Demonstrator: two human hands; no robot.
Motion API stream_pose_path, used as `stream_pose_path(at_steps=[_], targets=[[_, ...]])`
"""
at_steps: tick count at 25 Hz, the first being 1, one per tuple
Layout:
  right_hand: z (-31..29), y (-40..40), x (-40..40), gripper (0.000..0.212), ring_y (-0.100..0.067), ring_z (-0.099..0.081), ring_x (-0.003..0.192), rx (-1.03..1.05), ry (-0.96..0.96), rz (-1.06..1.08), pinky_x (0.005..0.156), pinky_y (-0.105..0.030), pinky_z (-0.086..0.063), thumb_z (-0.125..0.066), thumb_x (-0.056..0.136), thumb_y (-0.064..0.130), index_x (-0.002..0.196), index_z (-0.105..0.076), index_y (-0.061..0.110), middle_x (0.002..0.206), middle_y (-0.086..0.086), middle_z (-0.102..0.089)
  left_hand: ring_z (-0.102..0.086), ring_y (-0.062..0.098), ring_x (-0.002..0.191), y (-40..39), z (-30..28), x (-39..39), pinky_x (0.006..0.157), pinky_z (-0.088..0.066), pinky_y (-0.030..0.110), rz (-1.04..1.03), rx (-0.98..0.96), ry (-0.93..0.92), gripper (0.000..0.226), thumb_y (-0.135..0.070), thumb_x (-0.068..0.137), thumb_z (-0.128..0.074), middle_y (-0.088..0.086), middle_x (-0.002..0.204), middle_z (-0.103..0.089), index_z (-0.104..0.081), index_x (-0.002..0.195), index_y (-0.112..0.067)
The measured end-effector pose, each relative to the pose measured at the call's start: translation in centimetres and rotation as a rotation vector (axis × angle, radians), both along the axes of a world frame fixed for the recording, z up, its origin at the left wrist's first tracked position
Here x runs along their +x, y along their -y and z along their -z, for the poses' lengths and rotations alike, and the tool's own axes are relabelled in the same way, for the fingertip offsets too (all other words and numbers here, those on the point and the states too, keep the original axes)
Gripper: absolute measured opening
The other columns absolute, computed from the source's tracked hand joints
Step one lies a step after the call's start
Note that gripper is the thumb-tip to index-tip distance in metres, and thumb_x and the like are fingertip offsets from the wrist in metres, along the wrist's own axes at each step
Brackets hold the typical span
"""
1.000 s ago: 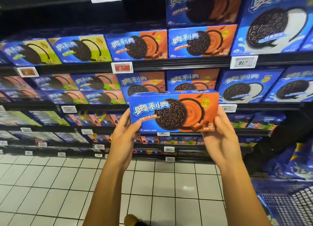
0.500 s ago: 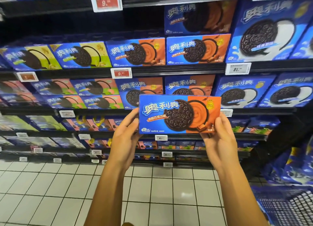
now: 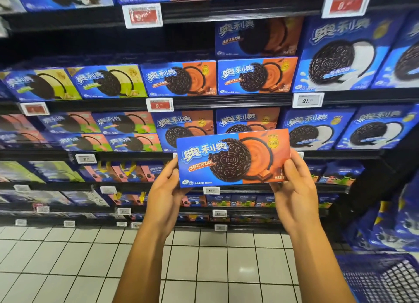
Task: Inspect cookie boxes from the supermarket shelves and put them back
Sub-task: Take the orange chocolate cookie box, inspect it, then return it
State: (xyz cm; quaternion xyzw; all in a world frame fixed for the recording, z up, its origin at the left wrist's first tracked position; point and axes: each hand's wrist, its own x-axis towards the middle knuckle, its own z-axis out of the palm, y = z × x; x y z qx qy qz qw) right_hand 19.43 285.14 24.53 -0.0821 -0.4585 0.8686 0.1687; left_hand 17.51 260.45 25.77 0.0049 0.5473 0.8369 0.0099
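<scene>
Blue-orange box (image 3: 233,158) held level, long axis left-right; left hand (image 3: 166,196) and right hand (image 3: 294,189) clamp its ends; shelf (image 3: 226,153) just behind.

CLEARANCE | 11 o'clock: dark shelf gap (image 3: 102,46) open | 12 o'clock: stacked boxes (image 3: 257,74) block | 6 o'clock: floor (image 3: 68,257) free

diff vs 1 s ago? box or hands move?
The cookie box tipped from showing its top face to squarely front-on; the view rose, bringing higher shelves into frame. Nothing taken or released. The left hand and right hand still grip its ends; shelf stock unchanged.
</scene>
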Motion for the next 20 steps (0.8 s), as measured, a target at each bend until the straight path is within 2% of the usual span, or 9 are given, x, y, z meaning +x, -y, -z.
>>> stream_pose_path(at_steps=[6, 10, 13, 15, 17, 20], targets=[[-1.0, 0.0, 0.3, 0.033, -0.016, -0.065, 0.103, -0.003, -0.015, 0.0, 0.09, -0.038, -0.047, -0.068, 0.085, 0.028, 0.118, -0.07, 0.029, 0.126, -0.006, -0.068, -0.066, 0.016, 0.109, -0.2, -0.7, -0.1, 0.088, -0.059, 0.033, -0.023, 0.014, 0.012, 0.035, -0.016, 0.103, -0.041, 0.004, 0.124, -0.069, -0.056, 0.135, -0.014], [-1.1, 0.0, 0.4, 0.037, -0.021, -0.063, 0.108, 0.026, -0.012, -0.016, 0.089, -0.041, -0.046, -0.068, 0.085, 0.029, 0.121, -0.066, 0.027, 0.134, -0.012, -0.063, -0.067, 0.017, 0.107, -0.3, -0.9, 0.0, 0.084, -0.059, 0.033, -0.027, 0.03, 0.009, 0.034, -0.015, 0.104, -0.039, 0.004, 0.122, -0.07, -0.057, 0.133, -0.012], [-0.4, -0.2, 0.2, 0.039, -0.019, -0.065, 0.108, 0.053, 0.032, -0.013, 0.089, -0.041, -0.051, -0.065, 0.09, 0.034, 0.128, -0.063, 0.024, 0.126, -0.007, -0.068, -0.069, 0.015, 0.101, -0.5, -1.7, 0.3, 0.076, -0.059, 0.029, -0.019, 0.086, -0.015, 0.033, -0.021, 0.095, -0.051, 0.004, 0.118, -0.071, -0.061, 0.125, -0.013], [0.3, -0.1, -0.4, 0.033, -0.021, -0.067, 0.105, 0.036, 0.142, 0.007, 0.087, -0.04, -0.056, -0.058, 0.099, 0.032, 0.128, -0.064, 0.018, 0.116, -0.006, -0.073, -0.069, 0.015, 0.102, -0.9, -2.6, 0.7, 0.075, -0.058, 0.027, 0.028, 0.068, -0.062, 0.037, -0.023, 0.089, -0.063, 0.004, 0.119, -0.071, -0.062, 0.124, -0.014], [1.2, 0.4, -1.1, 0.029, -0.023, -0.065, 0.096, -0.114, 0.288, 0.015, 0.078, -0.037, -0.057, -0.055, 0.101, 0.03, 0.12, -0.068, 0.014, 0.099, -0.006, -0.075, -0.068, 0.015, 0.107, -2.1, -3.6, 1.2, 0.078, -0.056, 0.025, 0.111, 0.018, -0.132, 0.041, -0.023, 0.086, -0.068, 0.0, 0.121, -0.07, -0.062, 0.126, -0.02], [2.4, 1.7, -1.7, 0.024, -0.023, -0.068, 0.082, -0.401, 0.4, -0.092, 0.066, -0.033, -0.057, -0.06, 0.097, 0.032, 0.09, -0.078, 0.017, 0.087, -0.006, -0.076, -0.064, 0.018, 0.114, -4.9, -5.0, 2.0, 0.087, -0.055, 0.028, 0.194, -0.121, -0.246, 0.053, -0.031, 0.076, -0.075, -0.005, 0.125, -0.066, -0.06, 0.128, -0.032]])
